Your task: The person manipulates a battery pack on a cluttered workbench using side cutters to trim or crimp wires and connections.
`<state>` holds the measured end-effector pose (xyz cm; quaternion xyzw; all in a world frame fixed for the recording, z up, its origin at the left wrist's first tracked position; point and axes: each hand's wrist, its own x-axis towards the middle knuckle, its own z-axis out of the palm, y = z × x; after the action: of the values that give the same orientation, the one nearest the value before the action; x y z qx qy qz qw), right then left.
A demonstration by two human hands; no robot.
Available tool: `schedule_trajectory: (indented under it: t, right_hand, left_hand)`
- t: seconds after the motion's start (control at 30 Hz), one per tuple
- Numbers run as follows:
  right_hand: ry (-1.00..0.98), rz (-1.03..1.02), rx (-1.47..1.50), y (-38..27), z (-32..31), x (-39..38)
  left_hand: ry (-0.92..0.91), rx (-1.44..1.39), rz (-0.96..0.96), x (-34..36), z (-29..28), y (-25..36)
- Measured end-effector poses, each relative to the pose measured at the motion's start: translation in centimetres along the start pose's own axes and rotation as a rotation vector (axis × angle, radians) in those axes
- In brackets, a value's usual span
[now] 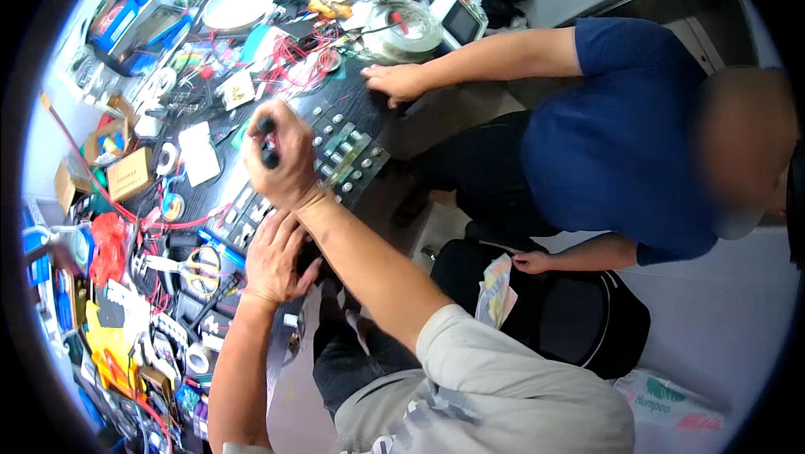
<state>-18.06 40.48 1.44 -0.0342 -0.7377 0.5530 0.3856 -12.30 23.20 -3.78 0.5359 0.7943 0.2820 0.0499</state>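
Black-handled tool (pixel 269 157) within the curled right hand (pixel 293 159)

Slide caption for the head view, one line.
Right hand gripping a black-handled tool, left hand near rows of metal parts on a cluttered workbench.

So the only lettering clear enough to read was one short word on the white plastic bag (pixel 671 415) lying on the floor (pixel 708 320) at the lower right, next to a green leafy print. The small brown carton (pixel 128 176) on the left of the bench (pixel 220 125) had some lines of print too, but honestly those were way too tiny and blurry to make out.
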Motion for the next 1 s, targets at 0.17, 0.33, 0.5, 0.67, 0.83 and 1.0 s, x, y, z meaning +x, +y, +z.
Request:
schedule_trajectory:
  t: [0.17, 0.33, 0.5, 0.67, 0.83, 1.0]
  right_hand:
    - [0.075, -0.062, -0.086, 0.4, 0.0, -0.4]
    - [0.038, -0.026, -0.075, 0.2, 0.8, -0.5]
    - [0.040, -0.005, -0.086, 0.1, 0.6, -0.5]
    - [0.031, 0.001, -0.062, 0.5, 0.6, -0.5]
    - [0.050, -0.007, -0.060, -0.3, 0.7, -0.4]
    - [0.035, -0.009, -0.063, -0.3, 0.6, -0.3]
  left_hand:
    - [0.004, 0.016, 0.005, 0.1, 0.8, 0.5]
    - [0.018, 0.071, 0.001, -0.8, 1.4, -0.3]
    - [-0.029, 0.043, -0.053, -0.2, 0.9, 0.4]
    - [-0.014, 0.065, -0.054, -0.5, 1.3, 0.2]
    - [-0.020, 0.057, -0.016, -0.8, 1.5, -0.5]
    - [-0.041, 0.065, -0.045, -0.4, 1.1, 0.0]
